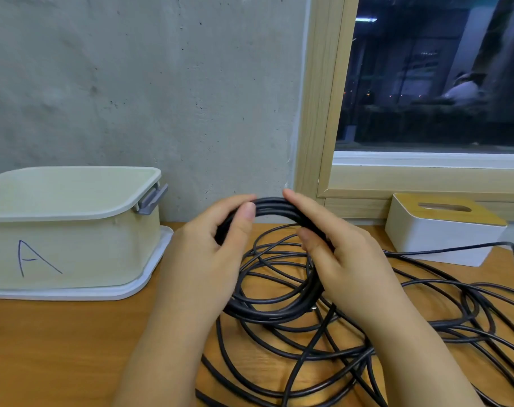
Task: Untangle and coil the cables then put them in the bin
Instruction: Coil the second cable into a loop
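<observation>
Black cable (pixel 273 309); cream bin (pixel 73 251); orange-brown wooden table (pixel 59 348).

both hands, left hand (pixel 208 254) and right hand (pixel 347 257), grip a black cable coil (pixel 272 205); bin (pixel 70 227) sits at the table's (pixel 59 348) left edge

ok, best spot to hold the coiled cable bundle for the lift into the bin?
Probably the top arc of the coiled bundle, from above, where the loops lie stacked tight. Both hands, left and right, grip there. Loose cable trails right, so the bin must wait.

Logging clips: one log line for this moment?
stage: coiling | left hand: grips coil | right hand: grips coil | bin: no cable seen
</observation>
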### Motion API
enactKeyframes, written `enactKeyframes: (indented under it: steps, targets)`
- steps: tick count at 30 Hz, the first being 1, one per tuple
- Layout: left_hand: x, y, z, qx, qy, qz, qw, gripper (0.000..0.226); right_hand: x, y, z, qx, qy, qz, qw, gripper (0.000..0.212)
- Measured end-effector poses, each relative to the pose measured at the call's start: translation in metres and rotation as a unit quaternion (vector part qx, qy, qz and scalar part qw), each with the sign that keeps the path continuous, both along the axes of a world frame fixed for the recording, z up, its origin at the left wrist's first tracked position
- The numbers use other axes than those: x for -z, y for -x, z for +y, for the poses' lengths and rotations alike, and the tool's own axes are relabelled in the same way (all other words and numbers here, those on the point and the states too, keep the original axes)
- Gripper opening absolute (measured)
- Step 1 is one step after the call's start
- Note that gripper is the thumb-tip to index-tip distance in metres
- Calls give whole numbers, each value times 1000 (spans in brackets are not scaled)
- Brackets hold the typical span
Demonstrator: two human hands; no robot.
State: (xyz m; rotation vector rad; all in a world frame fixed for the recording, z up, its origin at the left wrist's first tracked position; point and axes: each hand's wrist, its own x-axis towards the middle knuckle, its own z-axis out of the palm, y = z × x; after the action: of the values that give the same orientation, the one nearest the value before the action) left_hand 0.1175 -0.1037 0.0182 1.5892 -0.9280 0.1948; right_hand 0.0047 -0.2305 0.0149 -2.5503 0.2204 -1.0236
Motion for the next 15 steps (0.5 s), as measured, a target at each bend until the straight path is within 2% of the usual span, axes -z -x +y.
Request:
enactKeyframes:
  steps: [3,6,8,10,15]
  targets:
    - [3,-3,0,5,-74,-73,995,26,-3,-3,6,13,28,18,999,60]
    - [2,-3,2,10,-108,-114,988,36,-7,-4,11,7,33,23,999,57]
    - [1,-1,3,29,-84,-116,989,38,-8,-3,11,0,9,26,1000,46]
    - [0,1,2,58,-36,-98,993,30,-9,-1,10,0,-28,31,999,36]
    - [0,4,-1,44,41,-97,994,24,-11,2,8,14,-94,3,995,53]
